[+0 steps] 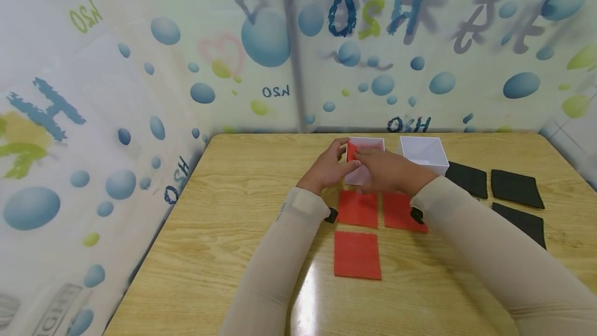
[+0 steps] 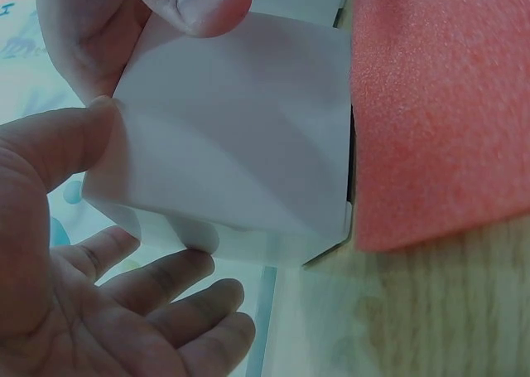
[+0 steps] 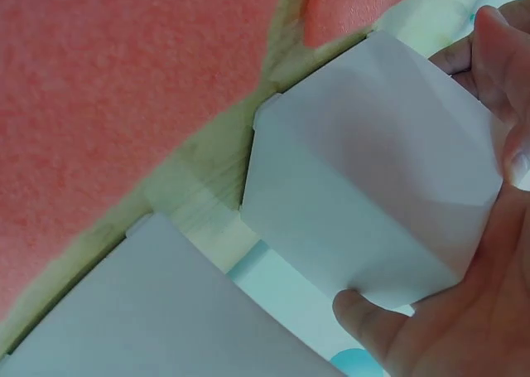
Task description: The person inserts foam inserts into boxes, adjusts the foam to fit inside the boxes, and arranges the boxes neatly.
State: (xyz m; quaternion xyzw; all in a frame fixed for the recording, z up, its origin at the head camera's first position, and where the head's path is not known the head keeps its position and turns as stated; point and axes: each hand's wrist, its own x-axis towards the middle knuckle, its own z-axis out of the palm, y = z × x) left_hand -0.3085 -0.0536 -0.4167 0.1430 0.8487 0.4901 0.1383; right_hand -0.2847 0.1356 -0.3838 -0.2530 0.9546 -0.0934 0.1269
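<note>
In the head view, my left hand (image 1: 325,166) grips a small open white box (image 1: 358,176). Its thumb lies at the near rim and its fingers along the left side. In the left wrist view those fingers spread against the box wall (image 2: 240,128). My right hand (image 1: 389,171) reaches over the same box, fingers extended onto a red foam sheet (image 1: 351,150) standing inside by the left wall. In the right wrist view, my right thumb (image 3: 368,319) touches the box's outer side. The ends of the right fingers are hidden inside the box.
A second open white box (image 1: 424,151) stands just right of the first. Nearer me lie red foam sheets (image 1: 357,254), one partly under my right wrist. To the right are three black sheets (image 1: 516,187). A patterned curtain (image 1: 298,66) rises behind the wooden table (image 1: 210,232).
</note>
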